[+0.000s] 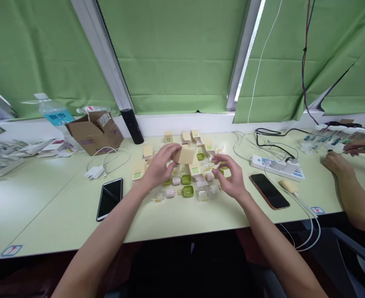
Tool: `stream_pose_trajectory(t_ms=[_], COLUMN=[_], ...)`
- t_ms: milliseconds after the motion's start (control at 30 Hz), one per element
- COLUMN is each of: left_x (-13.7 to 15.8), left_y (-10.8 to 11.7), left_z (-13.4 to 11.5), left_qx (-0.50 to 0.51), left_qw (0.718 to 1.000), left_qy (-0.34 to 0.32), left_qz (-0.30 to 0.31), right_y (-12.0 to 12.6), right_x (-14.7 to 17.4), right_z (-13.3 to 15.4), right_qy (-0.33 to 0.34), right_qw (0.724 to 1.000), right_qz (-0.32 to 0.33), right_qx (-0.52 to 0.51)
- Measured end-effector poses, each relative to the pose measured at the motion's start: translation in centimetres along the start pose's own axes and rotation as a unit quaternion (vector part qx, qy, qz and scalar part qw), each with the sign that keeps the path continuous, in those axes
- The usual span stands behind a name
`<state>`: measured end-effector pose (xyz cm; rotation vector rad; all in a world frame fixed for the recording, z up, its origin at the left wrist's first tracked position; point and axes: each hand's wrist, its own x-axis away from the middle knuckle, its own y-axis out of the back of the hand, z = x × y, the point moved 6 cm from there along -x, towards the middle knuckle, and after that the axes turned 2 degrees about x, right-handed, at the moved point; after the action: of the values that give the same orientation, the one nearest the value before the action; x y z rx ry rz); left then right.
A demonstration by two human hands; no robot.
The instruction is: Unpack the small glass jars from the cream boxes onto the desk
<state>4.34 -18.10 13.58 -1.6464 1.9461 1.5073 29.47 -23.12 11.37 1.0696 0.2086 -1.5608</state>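
My left hand (162, 165) grips a small beige box (186, 155) by its left side and holds it above the spread of parts. My right hand (231, 177) hovers to the right of that box, fingers curved and apart, with nothing visible between them. Under and between my hands lie green square dishes (188, 191), clear containers (203, 193) and pale pink cylinders (170, 193). Similar beige boxes with a green square on them, such as one box (137, 173), stand around and behind these parts. My left hand hides some of the parts.
A phone (110, 198) lies at left, another phone (269, 191) at right. A power strip (277, 167) with cables is beyond it. An open cardboard box (97, 132), a black cylinder (132, 126) and a bottle (53, 111) stand at back left. Another person's hands (340, 163) work at far right.
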Motion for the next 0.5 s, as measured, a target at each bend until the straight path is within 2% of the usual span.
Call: stream_pose_trajectory(t_ms=[67,167,233,367,500], left_x=[1.7,2.9,3.3,3.8,3.8], left_y=[-0.5,-1.3,-1.6,-1.6,-1.5], left_z=[-1.0,-1.3,-1.1,-0.5,-0.3], left_qx=[0.007,0.020,0.025,0.018,0.025], left_qw=[1.000,0.998,0.998,0.997,0.997], left_qy=[-0.021,-0.053,-0.062,-0.072,-0.073], left_qz=[0.017,0.018,0.018,0.004,-0.002], right_y=[-2.6,-6.3,-7.9,-8.6,-8.1], right_x=[-2.3,-4.6,-5.1,-4.9,-4.1], right_z=[0.8,1.4,1.3,0.7,0.8], right_qy=[0.010,0.022,0.014,-0.009,0.011], right_qw=[0.994,0.966,0.953,0.958,0.968], right_qz=[0.085,0.217,0.262,0.245,0.217], right_qx=[-0.074,-0.142,-0.152,-0.147,-0.122])
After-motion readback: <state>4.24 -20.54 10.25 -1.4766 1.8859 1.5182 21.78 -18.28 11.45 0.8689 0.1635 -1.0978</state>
